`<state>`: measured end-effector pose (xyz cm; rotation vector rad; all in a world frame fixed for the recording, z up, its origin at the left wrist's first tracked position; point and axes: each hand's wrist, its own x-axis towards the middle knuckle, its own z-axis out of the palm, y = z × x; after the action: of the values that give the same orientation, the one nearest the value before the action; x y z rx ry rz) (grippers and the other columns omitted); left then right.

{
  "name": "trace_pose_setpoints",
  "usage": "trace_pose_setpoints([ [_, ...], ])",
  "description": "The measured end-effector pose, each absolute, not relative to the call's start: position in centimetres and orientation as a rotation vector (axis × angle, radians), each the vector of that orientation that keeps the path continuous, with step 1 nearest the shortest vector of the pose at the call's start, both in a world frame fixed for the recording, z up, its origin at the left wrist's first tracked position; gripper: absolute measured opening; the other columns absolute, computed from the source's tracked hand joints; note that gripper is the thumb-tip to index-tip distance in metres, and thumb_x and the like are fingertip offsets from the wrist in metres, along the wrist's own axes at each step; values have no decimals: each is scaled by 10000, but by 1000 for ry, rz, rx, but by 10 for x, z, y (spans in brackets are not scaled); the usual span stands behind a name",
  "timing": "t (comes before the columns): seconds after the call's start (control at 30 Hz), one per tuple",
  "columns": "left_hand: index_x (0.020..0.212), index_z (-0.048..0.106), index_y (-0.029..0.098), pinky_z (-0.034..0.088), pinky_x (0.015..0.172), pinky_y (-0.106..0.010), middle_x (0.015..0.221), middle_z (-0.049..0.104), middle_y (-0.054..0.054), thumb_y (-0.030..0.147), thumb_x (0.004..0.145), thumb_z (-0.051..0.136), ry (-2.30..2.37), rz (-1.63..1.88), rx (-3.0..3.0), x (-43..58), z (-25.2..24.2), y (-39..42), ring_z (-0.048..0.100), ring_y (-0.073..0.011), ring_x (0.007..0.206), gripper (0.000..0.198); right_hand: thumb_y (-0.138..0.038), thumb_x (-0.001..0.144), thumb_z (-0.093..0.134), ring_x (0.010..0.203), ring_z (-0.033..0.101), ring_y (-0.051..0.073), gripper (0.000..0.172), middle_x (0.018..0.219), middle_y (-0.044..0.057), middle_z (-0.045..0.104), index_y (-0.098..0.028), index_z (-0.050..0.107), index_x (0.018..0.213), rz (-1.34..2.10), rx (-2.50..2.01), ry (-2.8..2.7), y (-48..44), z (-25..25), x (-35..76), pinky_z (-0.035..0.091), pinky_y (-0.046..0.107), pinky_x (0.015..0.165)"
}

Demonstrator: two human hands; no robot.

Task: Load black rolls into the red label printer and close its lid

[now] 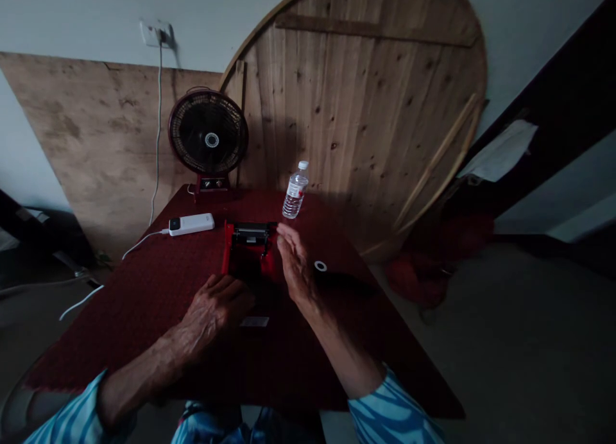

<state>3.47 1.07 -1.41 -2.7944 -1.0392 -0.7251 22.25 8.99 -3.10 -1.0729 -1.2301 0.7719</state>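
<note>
A small red box-like device [249, 251] with a black and white part at its far end stands in the middle of a dark red table [144, 303]. My left hand [216, 306] rests on the table just in front of the device, knuckles up and fingers curled under. My right hand [294, 264] is raised beside the device's right edge, fingers stretched out and held together, holding nothing. A small white card [255, 321] lies on the table near my left hand.
A clear water bottle [295, 190] stands behind the device. A white power bank [191, 224] with a cable lies at the left. A black fan [208, 136] stands at the table's far edge. A small white ring [320, 265] lies right of my right hand. Wooden boards lean against the wall.
</note>
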Motion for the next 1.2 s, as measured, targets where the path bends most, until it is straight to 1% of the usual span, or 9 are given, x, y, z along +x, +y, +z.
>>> trace_pose_setpoints([
  [0.1,908,647,195,358,713,-335,891,665,-24,131,941,522,-1062,-688,-2810,35,-11,9,564,-182,799,144,-524,867,506,1227,550,252,462,1338,77,592,-253,583,1233,639,-1117,-1293,106,-26,229,407,470,1070],
  [0.27,947,665,193,373,712,-332,890,677,-33,110,938,496,-1046,-714,-2771,34,-7,6,573,-178,794,189,-482,874,487,1115,608,232,329,1147,32,691,-266,652,1057,692,-1121,-1397,120,-20,233,462,427,1004],
  [0.43,957,660,180,372,711,-336,941,686,-42,114,923,517,-1051,-687,-2784,33,-3,4,573,-190,817,160,-438,920,468,1057,639,205,331,1099,59,705,-235,612,1138,623,-1022,-1447,88,-25,238,486,384,957],
  [0.57,956,660,193,344,687,-336,933,673,-38,132,931,526,-1091,-693,-2787,30,-6,2,555,-197,809,150,-369,988,408,1048,649,184,269,1029,39,722,-247,630,1079,499,-1004,-1534,54,-44,244,476,375,972],
  [0.63,969,663,205,338,678,-336,928,677,-37,152,946,513,-1075,-716,-2785,27,-8,2,557,-197,803,160,-330,994,409,1043,652,189,256,1003,38,726,-261,629,1104,417,-973,-1603,45,-55,247,483,387,963],
  [0.77,1060,650,208,411,749,-318,996,695,-47,218,985,468,-1097,-896,-2836,15,-7,8,614,-174,863,196,-268,986,415,1043,653,207,280,1002,46,728,-277,605,1191,273,-940,-1715,39,-67,250,503,424,941],
  [0.87,1155,619,198,439,787,-314,1099,679,-76,197,996,424,-1215,-989,-2728,3,-8,19,623,-177,928,252,-234,985,410,1030,659,203,290,981,47,733,-271,606,1195,240,-922,-1711,40,-66,250,519,419,924],
  [1.03,1260,594,217,444,811,-357,1252,656,-85,121,975,385,-1255,-776,-2666,-6,-28,31,603,-220,1028,366,-198,980,424,1053,660,201,283,1007,46,733,-272,604,1185,202,-883,-1703,40,-67,251,529,409,929],
  [1.2,1327,558,224,446,855,-377,1325,630,-85,49,933,367,-1271,-735,-2649,-9,-41,28,575,-235,1145,472,-151,969,428,1091,655,204,307,1102,66,711,-261,588,1206,154,-865,-1766,39,-72,254,535,401,921],
])
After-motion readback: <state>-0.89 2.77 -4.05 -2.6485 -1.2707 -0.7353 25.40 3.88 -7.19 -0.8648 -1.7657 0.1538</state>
